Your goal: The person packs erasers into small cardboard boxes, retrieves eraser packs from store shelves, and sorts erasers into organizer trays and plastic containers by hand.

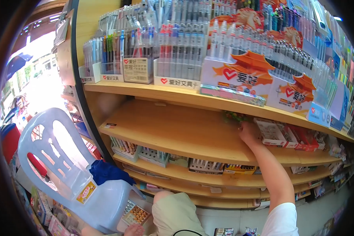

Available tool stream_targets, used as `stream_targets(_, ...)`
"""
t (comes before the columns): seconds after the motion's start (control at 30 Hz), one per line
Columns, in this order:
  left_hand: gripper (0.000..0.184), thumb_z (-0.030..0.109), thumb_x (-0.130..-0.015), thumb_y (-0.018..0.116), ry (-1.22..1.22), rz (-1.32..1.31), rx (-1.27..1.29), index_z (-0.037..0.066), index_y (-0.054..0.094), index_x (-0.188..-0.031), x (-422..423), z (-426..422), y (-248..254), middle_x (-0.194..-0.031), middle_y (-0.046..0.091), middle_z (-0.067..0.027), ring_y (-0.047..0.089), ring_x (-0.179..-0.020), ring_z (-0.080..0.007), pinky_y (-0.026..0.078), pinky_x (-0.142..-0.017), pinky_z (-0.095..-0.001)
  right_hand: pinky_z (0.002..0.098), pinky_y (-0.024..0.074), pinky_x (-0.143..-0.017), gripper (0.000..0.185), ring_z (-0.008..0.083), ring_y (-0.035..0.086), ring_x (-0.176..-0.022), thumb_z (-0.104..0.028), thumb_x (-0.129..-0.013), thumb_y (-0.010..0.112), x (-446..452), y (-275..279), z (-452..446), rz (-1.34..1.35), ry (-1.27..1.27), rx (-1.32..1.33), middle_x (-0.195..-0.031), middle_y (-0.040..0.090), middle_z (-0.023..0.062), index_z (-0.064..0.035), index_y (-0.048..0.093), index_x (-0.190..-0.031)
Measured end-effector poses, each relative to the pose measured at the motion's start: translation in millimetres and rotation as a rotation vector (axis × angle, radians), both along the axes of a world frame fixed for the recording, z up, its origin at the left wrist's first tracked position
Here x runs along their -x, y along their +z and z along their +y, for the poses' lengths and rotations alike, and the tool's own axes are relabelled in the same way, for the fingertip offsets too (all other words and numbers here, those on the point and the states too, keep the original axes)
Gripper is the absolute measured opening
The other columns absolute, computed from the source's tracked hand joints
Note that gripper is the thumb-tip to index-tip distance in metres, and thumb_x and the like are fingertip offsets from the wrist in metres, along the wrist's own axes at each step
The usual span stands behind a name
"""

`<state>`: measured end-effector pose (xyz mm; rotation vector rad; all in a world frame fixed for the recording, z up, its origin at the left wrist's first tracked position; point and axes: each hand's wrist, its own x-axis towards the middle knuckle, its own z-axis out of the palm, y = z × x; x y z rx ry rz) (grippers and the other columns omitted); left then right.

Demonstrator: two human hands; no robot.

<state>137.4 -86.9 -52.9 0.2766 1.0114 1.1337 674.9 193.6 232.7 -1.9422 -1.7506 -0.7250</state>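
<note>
My right hand (248, 133) reaches onto the wooden shelf (177, 126) below the pen displays. Its fingers are at a small green and red item (235, 116), whose exact shape is unclear. Just right of the hand lies a white open box (270, 131) with small goods, and beside it a red box (303, 137). My left hand (134, 230) is low at the bottom edge, beside my knee and near a tray of small round brown items (135, 214); its fingers are too small and unclear to read.
Pens stand in display boxes (177, 74) on the upper shelf, above the reaching arm. Lower shelves hold more boxes (206, 166). At the left is a pale blue plastic chair (102, 196) with a dark blue cloth (108, 172). Small packages (223, 231) lie on the floor.
</note>
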Motion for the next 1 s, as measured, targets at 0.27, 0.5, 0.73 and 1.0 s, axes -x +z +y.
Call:
stream_targets(0.27,0.027,0.017,-0.084,0.059,-0.127,0.197,0.099,0.008,0.050,-0.109,-12.2,11.2,21.8,-0.089,0.059,-0.0020,0.057,-0.082,-0.0129,0.046,-0.071,-0.0249,0.0450,0.0456,-0.067,0.021,0.0330,0.058,-0.074,-0.023,-0.074,0.062,5.5,14.9,3.9,0.251,0.055,-0.163,-0.076,0.060,0.0137,-0.0062,0.059,-0.086)
stream_targets(0.5,0.029,0.017,-0.086,0.058,-0.126,0.132,0.118,0.007,0.050,-0.112,-8.5,12.5,11.1,-0.092,0.060,-0.0045,0.060,-0.083,-0.0156,0.049,-0.068,-0.0281,0.0433,0.0421,-0.083,0.034,0.0369,0.052,-0.101,-0.022,-0.081,0.059,-60.0,-7.9,74.4,-0.010,0.043,-0.395,-0.105,0.057,0.0198,-0.0060,0.055,-0.112)
stream_targets(0.73,0.031,0.021,-0.087,0.058,-0.137,0.089,0.104,0.007,0.049,-0.112,-14.6,9.0,-8.5,-0.095,0.060,-0.0074,0.060,-0.085,-0.0194,0.050,-0.069,-0.0340,0.0410,0.0431,-0.079,0.016,0.0340,0.055,-0.091,-0.012,-0.073,0.063,-43.5,3.9,30.5,0.346,-0.004,0.002,-0.093,0.059,0.0170,-0.0051,0.063,-0.088)
stream_targets(1.0,0.031,0.021,-0.087,0.058,-0.164,0.107,0.091,0.007,0.048,-0.114,-7.0,8.3,-18.1,-0.101,0.059,-0.0094,0.059,-0.092,-0.0215,0.050,-0.072,-0.0356,0.0385,0.0444,-0.074,0.016,0.0316,0.054,-0.085,-0.006,-0.063,0.068,-17.9,2.5,17.1,0.219,0.213,-0.005,-0.087,0.057,0.0145,-0.0037,0.060,-0.077)
